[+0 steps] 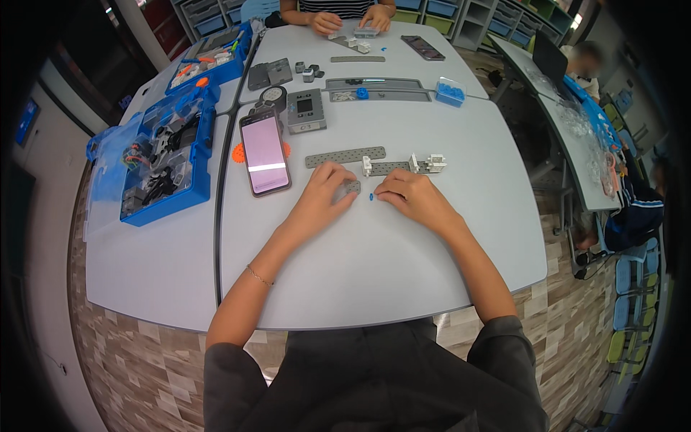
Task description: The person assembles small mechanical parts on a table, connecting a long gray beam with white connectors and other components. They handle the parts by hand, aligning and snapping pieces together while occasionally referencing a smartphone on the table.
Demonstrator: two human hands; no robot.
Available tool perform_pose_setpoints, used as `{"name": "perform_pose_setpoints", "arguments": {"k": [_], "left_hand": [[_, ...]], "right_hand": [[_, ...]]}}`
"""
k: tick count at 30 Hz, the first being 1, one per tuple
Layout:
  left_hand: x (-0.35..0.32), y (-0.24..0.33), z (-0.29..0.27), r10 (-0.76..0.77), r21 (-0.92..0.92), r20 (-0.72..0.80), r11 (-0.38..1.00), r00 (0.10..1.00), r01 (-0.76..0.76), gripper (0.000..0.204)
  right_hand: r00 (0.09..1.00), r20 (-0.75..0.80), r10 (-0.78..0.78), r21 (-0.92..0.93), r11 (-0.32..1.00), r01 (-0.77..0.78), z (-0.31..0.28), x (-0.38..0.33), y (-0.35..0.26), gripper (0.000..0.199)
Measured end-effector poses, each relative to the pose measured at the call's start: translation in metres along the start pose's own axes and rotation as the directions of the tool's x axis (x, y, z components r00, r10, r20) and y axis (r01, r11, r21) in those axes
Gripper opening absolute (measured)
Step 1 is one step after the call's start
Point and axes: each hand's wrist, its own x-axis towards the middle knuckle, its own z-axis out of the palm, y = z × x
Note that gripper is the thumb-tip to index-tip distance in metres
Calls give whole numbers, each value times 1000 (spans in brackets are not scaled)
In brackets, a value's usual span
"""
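Observation:
My left hand (pixel 327 193) has its thumb and fingers curled around a small grey perforated plate (pixel 353 186) just above the table. Close by, my right hand (pixel 412 194) has thumb and fingertips pinched together; what is between them is hidden. A small blue connector pin (pixel 371 196) shows right beside those fingertips, and whether they touch it I cannot tell. Beyond my right hand lies a grey beam with white connector blocks (pixel 392 167) on it. A longer grey perforated beam (pixel 345 156) rests past my left hand.
Left of my hands, a phone (pixel 265 155) lies over an orange gear (pixel 240 153). Farther back are a grey controller box (pixel 306 111), a grey parts tray (pixel 403 96) and a clear box of blue pins (pixel 450 92). A blue kit case (pixel 198 176) stands left. Another person's hands (pixel 327 23) work opposite.

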Motion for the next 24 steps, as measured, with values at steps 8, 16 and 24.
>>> {"name": "perform_pose_setpoints", "arguments": {"k": [8, 16, 24], "left_hand": [[0, 0, -2, -2, -13, 19, 1000, 1000, 2, 30], [1, -1, -2, -8, -29, 30, 1000, 1000, 9, 30], [0, -3, -1, -22, -47, 38, 999, 999, 24, 29]], "right_hand": [[998, -5, -55, 30, 998, 55, 10, 1, -8, 14], [997, 38, -60, -64, 996, 62, 9, 1, -13, 11], [997, -79, -14, 198, 980, 30, 4, 3, -1, 10]]}}
